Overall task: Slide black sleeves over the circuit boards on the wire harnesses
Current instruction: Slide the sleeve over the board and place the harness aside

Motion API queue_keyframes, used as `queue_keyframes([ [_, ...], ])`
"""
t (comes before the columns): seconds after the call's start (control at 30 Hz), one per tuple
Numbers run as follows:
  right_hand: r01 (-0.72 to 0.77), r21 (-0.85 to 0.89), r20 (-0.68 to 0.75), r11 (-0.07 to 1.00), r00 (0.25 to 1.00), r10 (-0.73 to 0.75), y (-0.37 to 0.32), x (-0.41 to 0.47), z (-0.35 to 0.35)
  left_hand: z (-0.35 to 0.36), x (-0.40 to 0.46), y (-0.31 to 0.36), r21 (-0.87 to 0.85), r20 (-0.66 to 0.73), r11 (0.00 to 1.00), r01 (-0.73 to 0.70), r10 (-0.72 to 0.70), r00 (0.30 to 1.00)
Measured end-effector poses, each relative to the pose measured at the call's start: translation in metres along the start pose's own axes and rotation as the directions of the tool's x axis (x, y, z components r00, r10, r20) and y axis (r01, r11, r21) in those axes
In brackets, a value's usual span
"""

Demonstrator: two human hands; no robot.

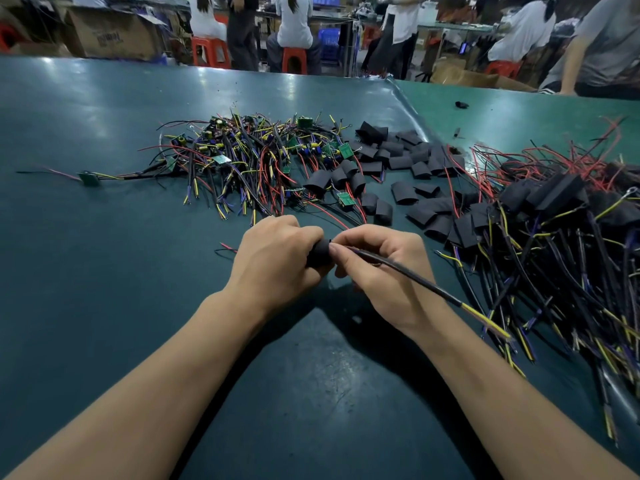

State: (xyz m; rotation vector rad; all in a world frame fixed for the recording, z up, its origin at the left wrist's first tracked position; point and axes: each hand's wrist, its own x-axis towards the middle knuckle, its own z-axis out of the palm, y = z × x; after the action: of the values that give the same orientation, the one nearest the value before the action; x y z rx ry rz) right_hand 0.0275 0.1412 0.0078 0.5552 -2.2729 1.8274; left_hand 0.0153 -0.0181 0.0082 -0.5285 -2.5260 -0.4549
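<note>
Mostly hidden: black sleeve [318,257] gripped by left hand [277,261]; right hand [381,268] pinches cable [415,280].

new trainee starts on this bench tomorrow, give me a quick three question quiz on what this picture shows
1. True or false: the left hand grips a black tubular sleeve.
2. The right hand pinches: A) a green circuit board, B) a black sheathed cable with yellow wire ends, C) nothing.
3. Where do the loose empty black sleeves lie relative to the tangled pile of unsleeved green boards and coloured wires on the dark green table mat?

Key
1. True.
2. B.
3. To its right, between it and the pile of already sleeved harnesses at the right edge.
</note>
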Motion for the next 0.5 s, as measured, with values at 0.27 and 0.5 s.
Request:
queue_keyframes([
  [0.27, -0.136, 0.160, 0.022, 0.978, 0.991, 0.134, 0.0005, 0.0043, -0.0036, -0.0001, 0.0033, -0.0062, 0.009, -0.016, 0.999, 0.049, -0.049, 0.999],
  [0.5, -0.172, 0.072, 0.127, 0.982, 0.978, 0.162, 0.0030, 0.0041, -0.0066, 0.0016, 0.0027, -0.0028, 0.007, 0.038, 1.000, -0.029, 0.028, 0.999],
])
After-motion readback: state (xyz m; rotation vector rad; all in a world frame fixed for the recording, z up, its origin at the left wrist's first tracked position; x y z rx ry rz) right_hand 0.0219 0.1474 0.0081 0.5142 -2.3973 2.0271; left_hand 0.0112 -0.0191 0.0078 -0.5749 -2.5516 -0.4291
